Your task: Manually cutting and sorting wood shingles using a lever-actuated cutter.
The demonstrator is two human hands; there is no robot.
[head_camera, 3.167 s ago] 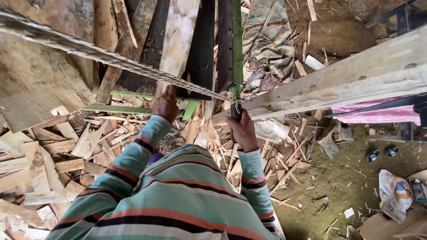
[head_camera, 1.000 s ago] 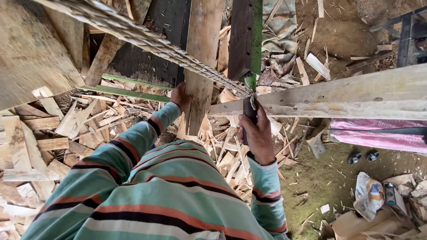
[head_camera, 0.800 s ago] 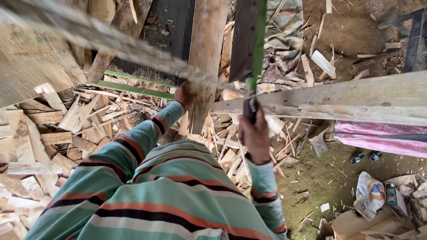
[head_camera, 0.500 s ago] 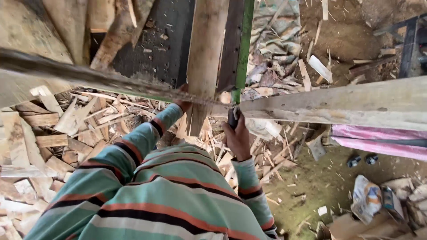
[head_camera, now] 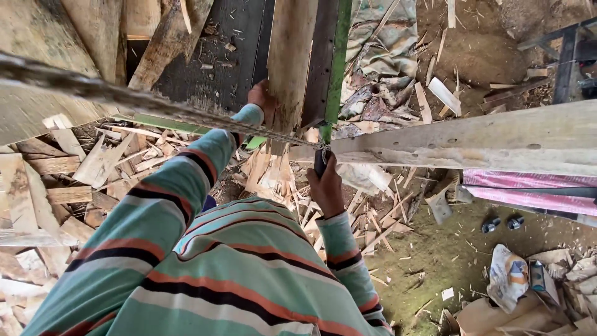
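Right hand [head_camera: 326, 186] closed in a fist round a dark handle [head_camera: 320, 163], knuckles up, just below the near end of a long pale beam [head_camera: 472, 140]; handle fixed to the end of a toothed saw blade [head_camera: 155, 107], which runs up and leftward across the view, blurred toward the left edge. Left hand [head_camera: 260, 99] reaching forward, fingers wrapped on the left edge of an upright pale plank [head_camera: 291, 62], grip closed on it though fingertips hidden behind the wood; blade crossing just in front of the plank's lower end. Beside the plank on the right, a dark board with a green edge [head_camera: 336, 62], touching or nearly so. Both arms in a striped sleeve [head_camera: 186, 186] of teal, orange and black. Below and to the left, a heap of wood offcuts [head_camera: 74, 180]; more splinters under the right hand. Farther right, pink cloth [head_camera: 528, 196] under the beam; crumpled paper [head_camera: 507, 283] on the dirt ground.
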